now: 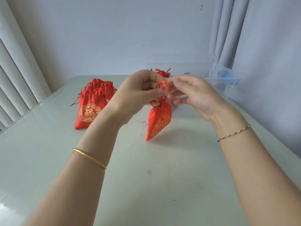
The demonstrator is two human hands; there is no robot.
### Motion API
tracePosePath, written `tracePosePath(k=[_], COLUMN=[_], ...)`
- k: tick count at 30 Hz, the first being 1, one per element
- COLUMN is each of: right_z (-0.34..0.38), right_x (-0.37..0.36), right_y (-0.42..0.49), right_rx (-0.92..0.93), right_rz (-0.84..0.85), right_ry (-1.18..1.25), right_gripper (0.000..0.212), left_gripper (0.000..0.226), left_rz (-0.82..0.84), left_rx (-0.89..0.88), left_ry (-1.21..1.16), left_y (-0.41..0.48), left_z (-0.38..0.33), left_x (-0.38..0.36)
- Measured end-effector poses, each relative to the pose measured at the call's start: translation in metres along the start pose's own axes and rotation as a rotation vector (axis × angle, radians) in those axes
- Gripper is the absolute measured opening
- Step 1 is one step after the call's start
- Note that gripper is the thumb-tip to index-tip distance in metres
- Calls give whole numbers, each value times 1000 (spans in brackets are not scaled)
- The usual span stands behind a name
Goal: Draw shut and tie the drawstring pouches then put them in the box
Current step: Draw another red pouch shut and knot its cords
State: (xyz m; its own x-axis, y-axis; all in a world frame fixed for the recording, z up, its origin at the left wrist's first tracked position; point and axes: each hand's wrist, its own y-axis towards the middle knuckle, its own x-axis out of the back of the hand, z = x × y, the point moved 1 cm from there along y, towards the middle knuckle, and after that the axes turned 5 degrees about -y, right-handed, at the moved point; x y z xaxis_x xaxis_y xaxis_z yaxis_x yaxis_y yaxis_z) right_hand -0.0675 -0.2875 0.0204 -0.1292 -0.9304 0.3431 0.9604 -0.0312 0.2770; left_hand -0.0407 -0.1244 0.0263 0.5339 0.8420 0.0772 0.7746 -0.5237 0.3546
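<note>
Step in hand: tying. The pouch [159, 121] is already drawn shut at the neck, and its cord [162, 86] is being worked into a knot above it.

Pouch position: it is hung tilted from the cord over the table [146, 185], in front of the box [184, 62]. Whether its lower corner touches the table cannot be told.

Left hand [143, 90]: raised, palm turned inward, fingers curled. The cord is pinched between thumb and fingers just above the gathered neck, and the pouch's weight is judged to be carried here.

Right hand [192, 93]: raised opposite, fingers bent toward the cord loop, fingertips blurred. Whether the cord is gripped or only touched cannot be told.

Other stock: a pile [92, 103] of pouches lies on the table to the left, necks not yet tied as far as can be seen. One red pouch is seen inside the box.

Next move, as judged: the free end is to be passed through the loop and pulled snug while the neck is kept gathered. The pouch is then to be carried forward and set in the box. Slack fabric and thin cord call for a fine pinch.
</note>
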Motion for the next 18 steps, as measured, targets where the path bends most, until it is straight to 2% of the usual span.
tracePosePath(k=[3,7,12,18], right_z=[-6,-10,-12,-21], right_x=[-14,-19,-21,-24], right_y=[3,4,2,6], right_rx=[-14,-85,-120,-86], right_rz=[65,81,253,265], right_ry=[183,238,296,407], right_gripper=[28,28,39,5], left_gripper=[27,35,38,40], left_rz=[-31,-172,-285,-321], left_rx=[-121,-273,-336,-350], left_ry=[157,379,462,411], left_y=[1,1,-1,1], left_z=[2,7,10,10], left_x=[-3,-7,-11,-8])
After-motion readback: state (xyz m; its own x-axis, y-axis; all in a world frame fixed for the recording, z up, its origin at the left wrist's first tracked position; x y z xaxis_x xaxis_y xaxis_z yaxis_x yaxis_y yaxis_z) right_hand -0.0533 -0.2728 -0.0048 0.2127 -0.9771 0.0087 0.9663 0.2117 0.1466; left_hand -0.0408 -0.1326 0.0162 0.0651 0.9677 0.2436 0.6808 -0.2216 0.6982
